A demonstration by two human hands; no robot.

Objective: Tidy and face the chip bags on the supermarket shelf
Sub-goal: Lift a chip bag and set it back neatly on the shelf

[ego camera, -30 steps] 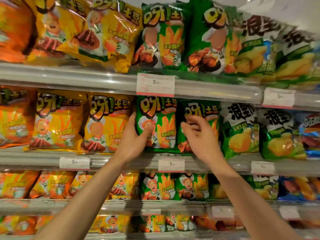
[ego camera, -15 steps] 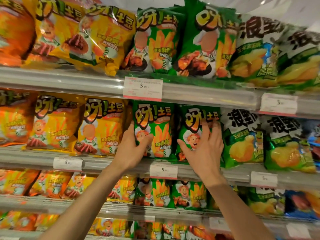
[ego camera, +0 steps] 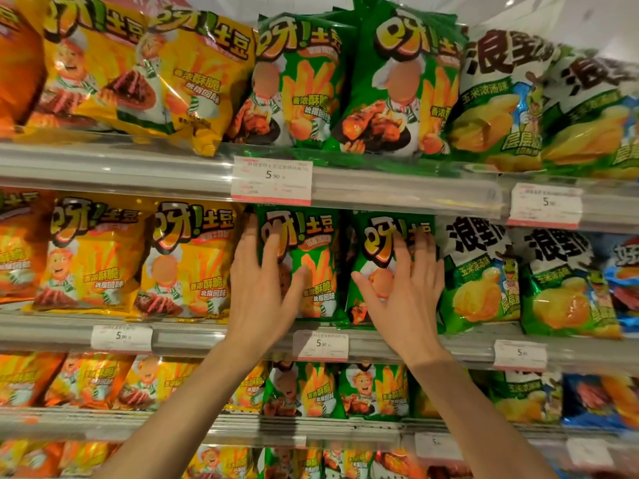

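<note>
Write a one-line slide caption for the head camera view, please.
Left hand and right hand press two green chip bags on the second shelf.

One head-worn view — facing the shelves [ego camera: 397, 188] straight on, slightly upward; close, within arm's reach.

Two bare forearms — no sleeves, bare hands [ego camera: 262, 295]
</note>
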